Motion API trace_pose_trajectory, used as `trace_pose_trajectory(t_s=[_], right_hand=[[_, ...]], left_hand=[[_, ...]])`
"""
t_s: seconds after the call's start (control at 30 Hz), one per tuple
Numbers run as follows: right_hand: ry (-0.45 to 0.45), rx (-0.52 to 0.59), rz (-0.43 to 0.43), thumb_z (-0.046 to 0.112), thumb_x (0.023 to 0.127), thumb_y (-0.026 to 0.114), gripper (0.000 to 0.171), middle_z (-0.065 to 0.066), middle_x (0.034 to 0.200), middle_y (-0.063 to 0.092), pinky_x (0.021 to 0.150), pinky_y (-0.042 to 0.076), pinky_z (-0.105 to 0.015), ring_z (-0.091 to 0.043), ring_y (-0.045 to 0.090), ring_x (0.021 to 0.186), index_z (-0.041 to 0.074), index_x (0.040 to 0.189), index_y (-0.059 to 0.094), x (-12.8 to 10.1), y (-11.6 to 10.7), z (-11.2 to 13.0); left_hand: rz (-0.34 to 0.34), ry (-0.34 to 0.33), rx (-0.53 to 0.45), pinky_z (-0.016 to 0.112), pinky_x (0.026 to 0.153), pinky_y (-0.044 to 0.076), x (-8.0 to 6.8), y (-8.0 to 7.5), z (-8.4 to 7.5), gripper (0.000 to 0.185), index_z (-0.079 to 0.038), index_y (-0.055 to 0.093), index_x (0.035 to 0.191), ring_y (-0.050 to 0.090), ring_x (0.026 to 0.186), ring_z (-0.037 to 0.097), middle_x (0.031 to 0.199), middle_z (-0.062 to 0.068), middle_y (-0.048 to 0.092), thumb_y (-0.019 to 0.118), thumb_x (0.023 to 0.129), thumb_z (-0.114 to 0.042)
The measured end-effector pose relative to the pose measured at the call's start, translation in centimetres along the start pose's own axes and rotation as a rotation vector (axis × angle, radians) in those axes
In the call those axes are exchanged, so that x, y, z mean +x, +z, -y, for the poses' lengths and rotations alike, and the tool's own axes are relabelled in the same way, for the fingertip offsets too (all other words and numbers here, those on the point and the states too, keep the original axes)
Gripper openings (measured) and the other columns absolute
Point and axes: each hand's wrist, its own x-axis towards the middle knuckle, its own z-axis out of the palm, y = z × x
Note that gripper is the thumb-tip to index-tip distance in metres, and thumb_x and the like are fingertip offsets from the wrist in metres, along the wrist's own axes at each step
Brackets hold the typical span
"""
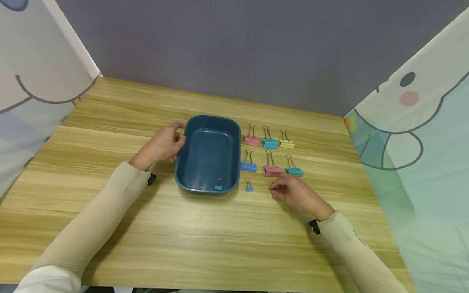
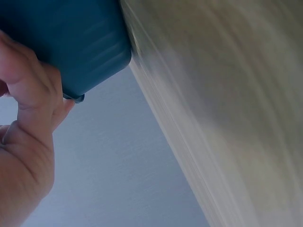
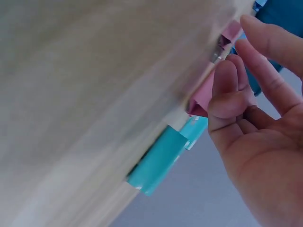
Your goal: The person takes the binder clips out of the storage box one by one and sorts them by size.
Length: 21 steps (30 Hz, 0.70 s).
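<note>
My left hand [image 1: 165, 143] holds the left rim of a dark blue plastic tray [image 1: 179, 173]; in the left wrist view its fingers [image 2: 35, 90] lie against the tray's outer wall. Inside, near the tray's front right corner, lies a small teal binder clip [image 1: 218, 187]. Right of the tray my right hand [image 1: 294, 191] pinches a small pink binder clip [image 1: 273, 192], low at the table, mostly hidden by the fingers. Just beyond that hand sit a larger pink binder clip [image 1: 272, 171] and a teal one [image 1: 294, 172]. A small blue binder clip [image 1: 249, 189] lies between hand and tray.
Beside the tray's right wall is a blue binder clip [image 1: 248, 167]. The back row has a pink clip [image 1: 251, 141], a light blue clip [image 1: 270, 143] and a yellow clip [image 1: 287, 144]. A grey panel [image 1: 220, 49] borders the wooden table [image 1: 205, 240] behind.
</note>
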Motion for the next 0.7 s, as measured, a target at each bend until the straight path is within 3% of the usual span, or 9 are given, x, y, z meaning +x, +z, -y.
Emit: trace_pose_trajectory(t_s=[0.3, 0.5, 0.7], right_hand=[[-0.051, -0.049, 0.012, 0.003, 0.082, 0.073, 0.010, 0.002, 0.088, 0.061, 0.059, 0.049, -0.023, -0.007, 0.053, 0.071, 0.009, 0.090, 0.071, 0.1, -0.2, 0.0], [-0.016, -0.033, -0.002, 0.006, 0.081, 0.074, 0.013, 0.003, 0.088, 0.060, 0.064, 0.051, -0.025, -0.008, 0.056, 0.075, 0.009, 0.093, 0.071, 0.1, -0.6, 0.6], [-0.135, -0.046, -0.105, 0.004, 0.080, 0.075, 0.017, 0.003, 0.085, 0.059, 0.056, 0.046, -0.025, -0.009, 0.053, 0.072, 0.007, 0.096, 0.070, 0.9, -2.1, 2.1]], left_hand=[[0.020, 0.006, -0.003, 0.036, 0.041, 0.049, -0.1, -0.1, -0.1, 0.048, 0.003, 0.029, 0.141, 0.056, 0.043, 0.024, 0.071, 0.014, 0.057, 0.047, 0.097, -0.008], [0.007, 0.002, 0.002, 0.037, 0.041, 0.049, -0.1, -0.1, -0.1, 0.048, 0.002, 0.031, 0.141, 0.055, 0.042, 0.024, 0.070, 0.014, 0.056, 0.047, 0.097, -0.008], [0.007, 0.007, 0.009, 0.036, 0.040, 0.049, -0.1, 0.0, -0.2, 0.048, 0.003, 0.031, 0.140, 0.055, 0.042, 0.024, 0.069, 0.013, 0.056, 0.048, 0.097, -0.008]])
